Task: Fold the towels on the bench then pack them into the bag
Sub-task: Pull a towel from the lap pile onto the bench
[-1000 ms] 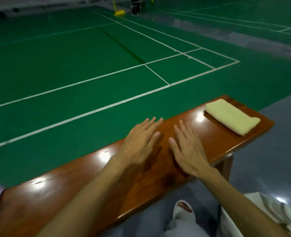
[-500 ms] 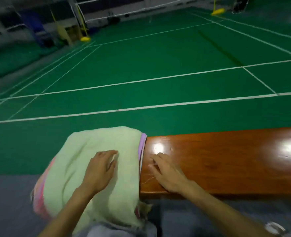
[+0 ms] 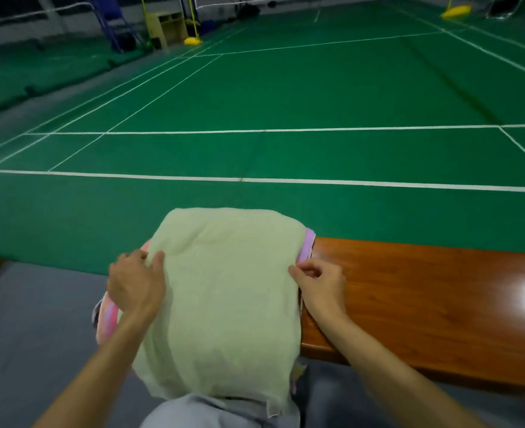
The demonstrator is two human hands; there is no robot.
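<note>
Pale green and soft, the green towel [image 3: 224,288] lies draped over a pile at the left end of the bench [image 3: 425,304], and its near edge hangs off toward the person's lap. Under it a purple towel [image 3: 307,242] shows at the right edge and a pink towel [image 3: 106,316] at the left.

The left hand [image 3: 136,285] grips the green towel's left edge, thumb on top of the cloth. The right hand [image 3: 320,282] pinches the right edge between thumb and fingertips, just beside the purple hem.

The green towel looks light and limp, so it will likely sag and crumple wherever it is not held, and it may drag the towels beneath it. Taking it at two opposite edges or corners seems the best way to lift it clear and spread it on the bare wood to the right. No bag is in view.
</note>
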